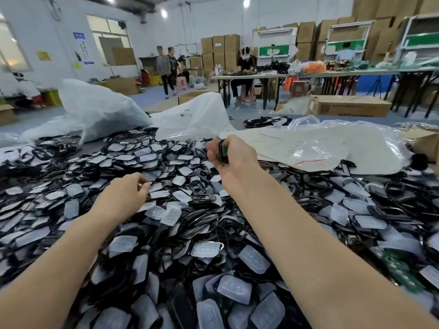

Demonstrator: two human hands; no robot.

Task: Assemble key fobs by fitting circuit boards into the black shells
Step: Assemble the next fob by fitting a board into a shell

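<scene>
A deep heap of black key fob shells (180,233) with translucent white button pads covers the table from edge to edge. My right hand (234,157) is raised above the heap's far side and grips a black shell with a green circuit board (222,150) in it. My left hand (128,193) is low on the heap with its fingers curled, fingertips among the shells; whether it pinches one I cannot tell. A strip of green circuit boards (401,273) lies on the heap at the right.
White plastic bags (99,108) and clear bags (308,150) on a pale sheet lie behind the heap. A cardboard box (425,141) stands at the far right. Beyond, a seated person (245,67) works at a long table and two people (167,67) walk.
</scene>
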